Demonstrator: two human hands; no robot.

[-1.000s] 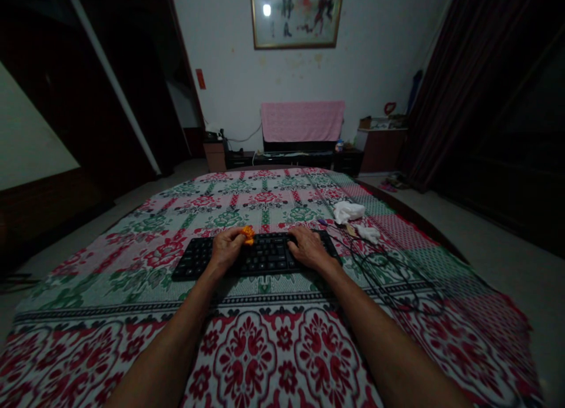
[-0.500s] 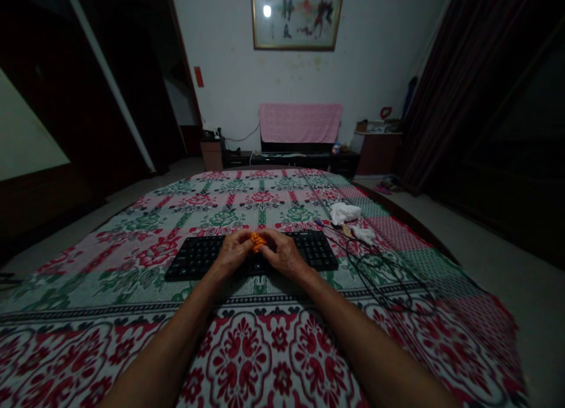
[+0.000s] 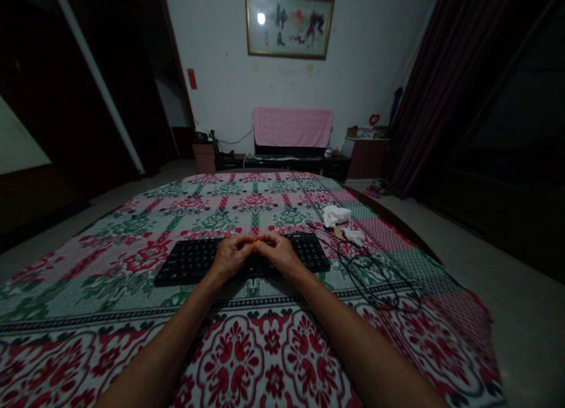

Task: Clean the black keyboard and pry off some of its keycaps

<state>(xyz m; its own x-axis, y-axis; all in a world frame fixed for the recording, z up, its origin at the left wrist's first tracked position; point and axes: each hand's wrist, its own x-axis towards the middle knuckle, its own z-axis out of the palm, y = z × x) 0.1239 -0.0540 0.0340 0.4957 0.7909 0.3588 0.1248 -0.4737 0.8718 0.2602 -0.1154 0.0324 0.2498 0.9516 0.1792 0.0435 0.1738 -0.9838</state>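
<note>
Left hand (image 3: pixel 230 256) and right hand (image 3: pixel 279 254) meet over the middle of the keyboard (image 3: pixel 189 259); fingers of both are curled, pinching one orange lump (image 3: pixel 255 247), mostly hidden between them; keyboard lies mid-bed (image 3: pixel 132 243); tissues (image 3: pixel 335 215) and cable (image 3: pixel 375 272) lie toward the right edge.

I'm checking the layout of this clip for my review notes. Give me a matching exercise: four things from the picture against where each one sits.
Things
1. white tissue
2. orange lump
3. pink cloth
4. keyboard

Places
A. flat on the bedspread, beneath the left hand and right hand
B. draped at the far end of the room
C. pinched between the fingertips of both hands
D. on the bedspread, right of the keyboard

Pairs: 1-D, 2-C, 3-B, 4-A
</note>
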